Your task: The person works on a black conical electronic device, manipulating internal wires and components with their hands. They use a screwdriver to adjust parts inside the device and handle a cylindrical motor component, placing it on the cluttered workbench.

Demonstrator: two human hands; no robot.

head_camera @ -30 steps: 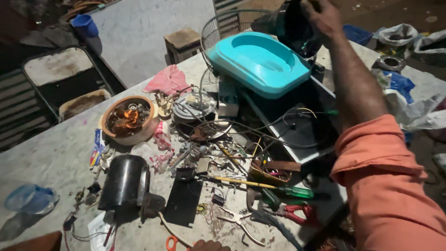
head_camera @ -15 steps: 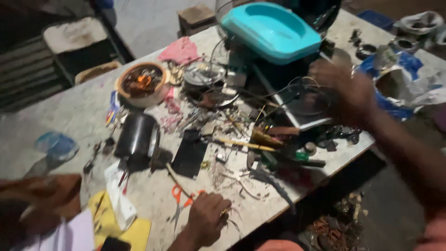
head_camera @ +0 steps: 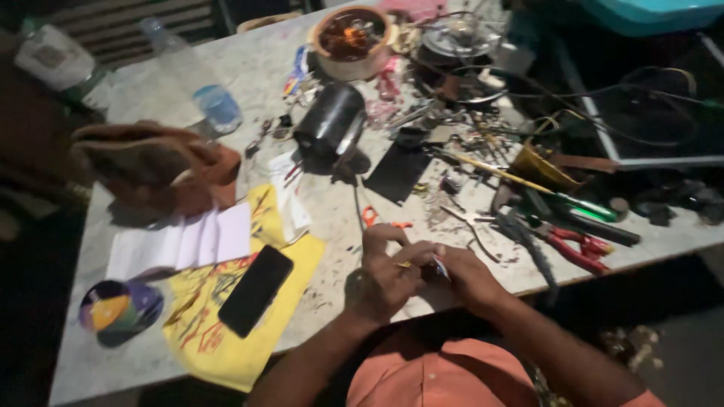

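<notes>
Two hands meet at the near edge of the cluttered worktable (head_camera: pixel 317 290), close to the person's orange-clad body. The left hand (head_camera: pixel 381 279) and the right hand (head_camera: pixel 466 277) touch at the fingertips, both pinching a small pale part (head_camera: pixel 437 265) between them; a thin yellowish piece sticks out of the pinch toward the left, and what the part is cannot be told. The other fingers are curled in rather than spread. Just beyond the left hand lie orange-handled scissors (head_camera: pixel 375 218) on the bare tabletop. To the right, red-handled pliers (head_camera: pixel 575 247) and a green-handled screwdriver (head_camera: pixel 581 205) rest among loose wires and scraps. To the left, a black phone (head_camera: pixel 255 289) lies on a yellow printed sheet (head_camera: pixel 219 335), with white folded paper (head_camera: pixel 185 243) and a brown leather pouch (head_camera: pixel 154 166) behind it. Farther back stands a black cylindrical motor (head_camera: pixel 329 120), and beyond that a round copper-wound coil (head_camera: pixel 351 36).
</notes>
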